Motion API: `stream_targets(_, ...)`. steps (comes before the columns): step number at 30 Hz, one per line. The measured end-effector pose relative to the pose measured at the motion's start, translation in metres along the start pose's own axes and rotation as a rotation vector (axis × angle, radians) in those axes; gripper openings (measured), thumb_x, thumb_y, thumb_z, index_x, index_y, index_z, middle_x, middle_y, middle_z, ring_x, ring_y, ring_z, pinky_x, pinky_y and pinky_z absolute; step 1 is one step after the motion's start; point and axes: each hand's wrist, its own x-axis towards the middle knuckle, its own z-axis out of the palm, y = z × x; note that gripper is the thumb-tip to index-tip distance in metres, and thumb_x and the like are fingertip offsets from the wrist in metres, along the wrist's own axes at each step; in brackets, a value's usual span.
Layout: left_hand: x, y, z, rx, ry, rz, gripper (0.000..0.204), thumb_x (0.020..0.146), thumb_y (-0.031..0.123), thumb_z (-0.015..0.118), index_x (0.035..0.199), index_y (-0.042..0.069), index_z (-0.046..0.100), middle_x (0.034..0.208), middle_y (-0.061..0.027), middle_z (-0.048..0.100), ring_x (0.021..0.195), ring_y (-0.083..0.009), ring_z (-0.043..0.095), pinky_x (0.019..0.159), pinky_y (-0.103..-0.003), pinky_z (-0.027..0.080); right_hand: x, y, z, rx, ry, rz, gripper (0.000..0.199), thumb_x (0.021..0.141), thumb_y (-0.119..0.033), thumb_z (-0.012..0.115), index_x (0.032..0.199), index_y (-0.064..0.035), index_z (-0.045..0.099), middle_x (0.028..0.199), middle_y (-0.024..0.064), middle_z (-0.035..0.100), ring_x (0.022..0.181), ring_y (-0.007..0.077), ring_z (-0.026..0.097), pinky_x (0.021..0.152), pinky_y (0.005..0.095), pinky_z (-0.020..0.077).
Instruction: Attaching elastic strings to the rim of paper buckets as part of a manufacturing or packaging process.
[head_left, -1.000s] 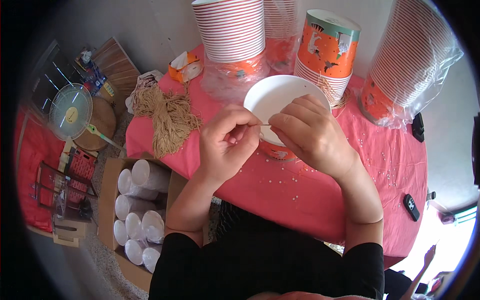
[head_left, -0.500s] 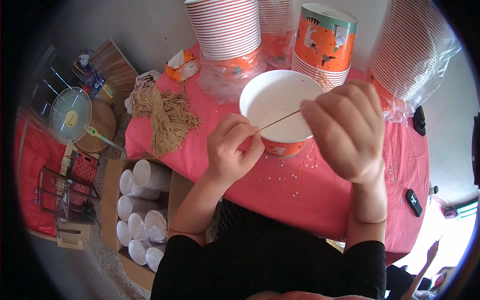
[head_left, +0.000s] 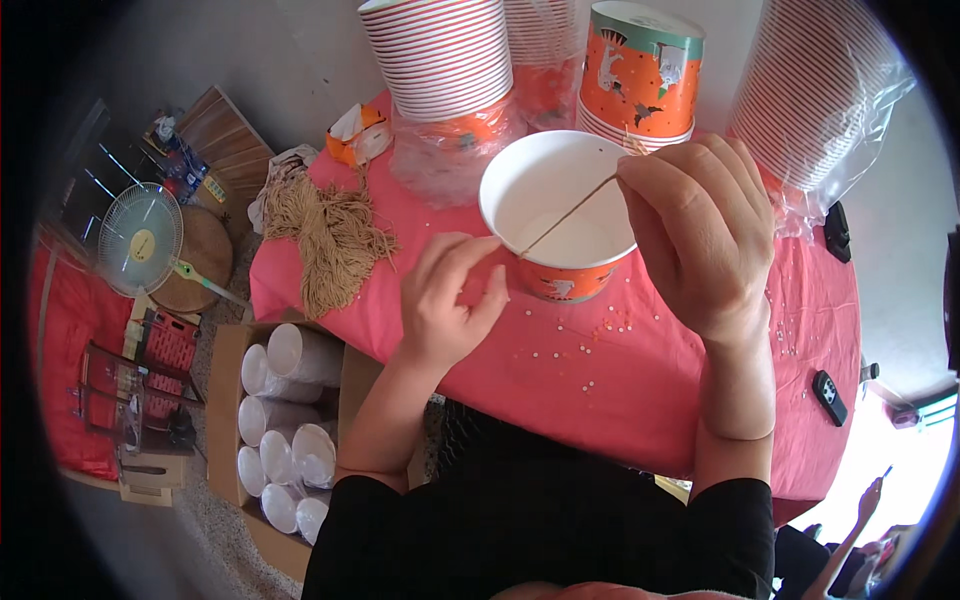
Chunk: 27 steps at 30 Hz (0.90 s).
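Note:
My right hand (head_left: 703,240) is closed in a pinch on one end of a tan cord (head_left: 574,212). The cord slants down over an orange paper bucket (head_left: 568,284) with a white inside, its lower end near the bucket's front rim. Beside that lower end is my left hand (head_left: 440,315), open, thumb and fingers apart and holding nothing. A bundle of loose tan cords (head_left: 330,240) lies on the table to the left. Small white and orange punched-out dots (head_left: 588,386) are scattered before the bucket.
Behind stand nested paper buckets (head_left: 440,60), an upturned orange bucket (head_left: 640,75) and a plastic-wrapped stack (head_left: 815,100). A tissue pack (head_left: 355,133) sits at the back left, a remote (head_left: 829,400) at the right. On the floor, a carton (head_left: 228,420) holds wrapped white cups.
My left hand has let go of the cord's lower end and drawn back to the left, its fingers opening. My right hand has turned and still pinches the upper end.

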Motion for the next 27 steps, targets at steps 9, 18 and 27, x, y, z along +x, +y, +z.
stream_targets(9, -0.006, 0.03, 0.022, -0.142, -0.121, 0.035, 0.03, 0.078, -0.002, 0.069, 0.107, 0.001, 0.064, 0.083, -0.0091, 0.065, 0.067, -0.0196, 0.063, 0.055, -0.03, 0.049, -0.001, -0.001, 0.001, 0.076, 0.001, 0.06, 0.025, 0.064, -0.004, 0.068, 0.087, -0.0032, 0.06, 0.075, 0.0059, 0.056, 0.066, 0.0237, 0.056, 0.059, 0.0351, 0.0446)
stream_targets(18, 0.013, -0.018, 0.0, -0.314, -0.143, -0.401, 0.008, 0.088, 0.005, 0.063, 0.095, 0.001, 0.062, 0.077, -0.0036, 0.061, 0.062, -0.0085, 0.053, 0.055, -0.024, 0.042, 0.002, 0.002, -0.008, 0.085, -0.022, 0.211, 0.025, 0.069, 0.005, 0.066, 0.091, -0.0051, 0.061, 0.076, 0.0062, 0.061, 0.062, 0.0251, 0.06, 0.055, 0.0332, 0.046)
stream_targets(27, 0.053, -0.068, 0.003, -0.372, -0.14, -0.573, 0.024, 0.086, 0.005, 0.064, 0.108, 0.001, 0.056, 0.079, -0.0026, 0.064, 0.066, -0.0066, 0.054, 0.061, -0.024, 0.044, 0.0, -0.001, -0.021, 0.968, -0.02, 0.777, 0.011, 0.088, 0.005, 0.059, 0.098, 0.0008, 0.06, 0.083, 0.0042, 0.065, 0.066, 0.0068, 0.061, 0.058, 0.0206, 0.0481)
